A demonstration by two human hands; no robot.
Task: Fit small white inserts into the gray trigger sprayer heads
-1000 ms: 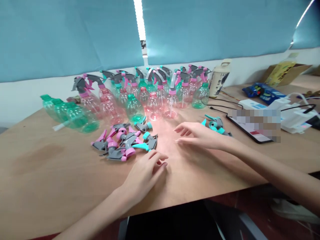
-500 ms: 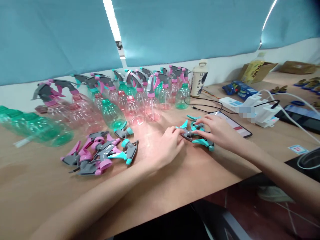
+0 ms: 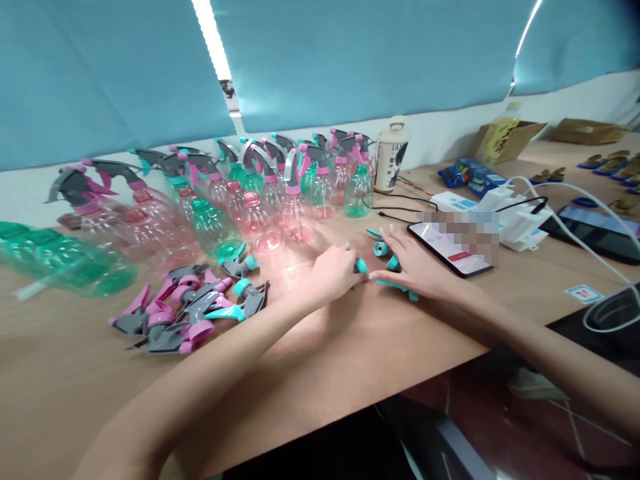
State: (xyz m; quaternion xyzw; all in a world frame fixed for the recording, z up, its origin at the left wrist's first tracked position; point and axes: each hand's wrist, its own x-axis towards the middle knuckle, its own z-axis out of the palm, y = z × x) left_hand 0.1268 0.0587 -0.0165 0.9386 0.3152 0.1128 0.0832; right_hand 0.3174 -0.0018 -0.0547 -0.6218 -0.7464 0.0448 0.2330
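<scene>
My left hand [image 3: 334, 272] is closed round a spray trigger head [image 3: 361, 266]; only turquoise bits of it show past the fingers. Just to the right, my right hand [image 3: 411, 265] lies with fingers spread over several grey and turquoise spray heads, partly hiding them. One turquoise collar [image 3: 381, 249] peeks out by its fingertips. Left of both hands lies a heap of grey and pink trigger heads [image 3: 200, 307], with a turquoise-trimmed spray head [image 3: 251, 298] at its right side.
Clear pink and green bottles [image 3: 261, 223], many topped with spray heads, stand behind. Green bottles [image 3: 75, 260] lie at far left. A phone [image 3: 453, 248], a power strip with chargers [image 3: 520, 223], cables and a cream flask [image 3: 391, 157] occupy the right and back.
My left hand has closed on a turquoise-trimmed spray head and drawn it slightly apart from the group. My right hand's fingers have spread out. The whole view has shifted a little.
</scene>
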